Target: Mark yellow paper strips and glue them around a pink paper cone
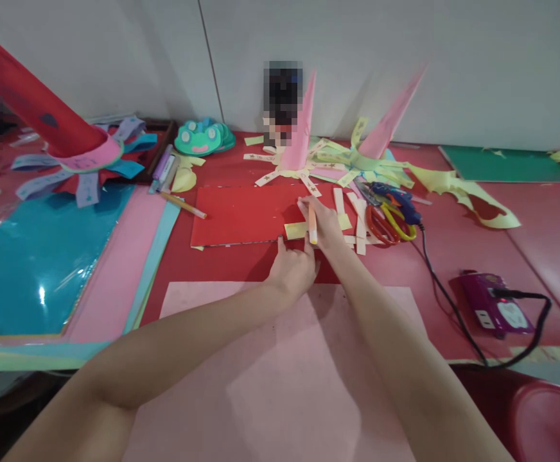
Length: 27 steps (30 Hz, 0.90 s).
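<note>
1. A person works at a red table, seen from above; take the yellow paper strip [295,231] as the clock's center. It lies flat on the near right part of a red board [244,215], partly covered by the hands.
2. The right hand [327,226], over the strip, has its fingers closed around a peach-colored pen [312,221] with a yellow end facing 6 o'clock; the other end is hidden.
3. The left hand [292,269], at 7 o'clock, is palm down with its fingers apart, two fingertips at the strip's near edge.
4. At 12 o'clock stands a pink paper cone [300,138] with patterned strips fanning from its base; a second pink cone [388,131] leans at 1 o'clock.
5. At 2 o'clock lies a blue glue gun [395,196]; at 3, scissors [381,226] with red and yellow handles, beside loose pale strips [360,224].
6. At 4 o'clock sits a purple power box [492,301] with a black cable plugged in.
7. At 6 o'clock, a pale pink sheet [270,359] extends under the forearms.
8. At 10 o'clock: a green frog cutout [199,138] and, farther out, a red paper tube [63,122].
</note>
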Motion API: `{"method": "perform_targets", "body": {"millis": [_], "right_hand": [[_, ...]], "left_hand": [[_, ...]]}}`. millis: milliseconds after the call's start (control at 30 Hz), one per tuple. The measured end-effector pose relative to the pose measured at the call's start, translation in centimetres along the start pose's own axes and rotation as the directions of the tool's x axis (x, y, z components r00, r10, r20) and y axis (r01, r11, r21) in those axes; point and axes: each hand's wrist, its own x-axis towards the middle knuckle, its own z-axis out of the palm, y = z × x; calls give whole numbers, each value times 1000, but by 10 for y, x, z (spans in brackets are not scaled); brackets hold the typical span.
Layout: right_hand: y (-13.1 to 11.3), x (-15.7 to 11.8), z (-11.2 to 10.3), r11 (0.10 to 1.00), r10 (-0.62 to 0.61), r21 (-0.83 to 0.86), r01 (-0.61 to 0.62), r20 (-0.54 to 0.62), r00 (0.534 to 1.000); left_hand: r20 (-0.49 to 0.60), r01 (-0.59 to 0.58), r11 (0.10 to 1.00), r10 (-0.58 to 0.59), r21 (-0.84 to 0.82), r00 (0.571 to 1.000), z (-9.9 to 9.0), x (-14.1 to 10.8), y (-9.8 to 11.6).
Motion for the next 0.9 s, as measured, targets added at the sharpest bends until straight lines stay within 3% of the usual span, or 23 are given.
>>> {"method": "perform_targets", "body": {"millis": [267,667,900], "right_hand": [[-9,-17,-3,999,39,-12,-39,-2,999],[-28,-42,-11,993,100,-70,-97,29,995],[-22,-49,-10,996,18,-86,-19,-5,1000]], "left_hand": [[-15,29,1000,-29,5,999,4,-14,3],[-10,-46,997,46,56,999,4,-35,6],[-14,-94,993,95,65,995,0,-40,3]]}}
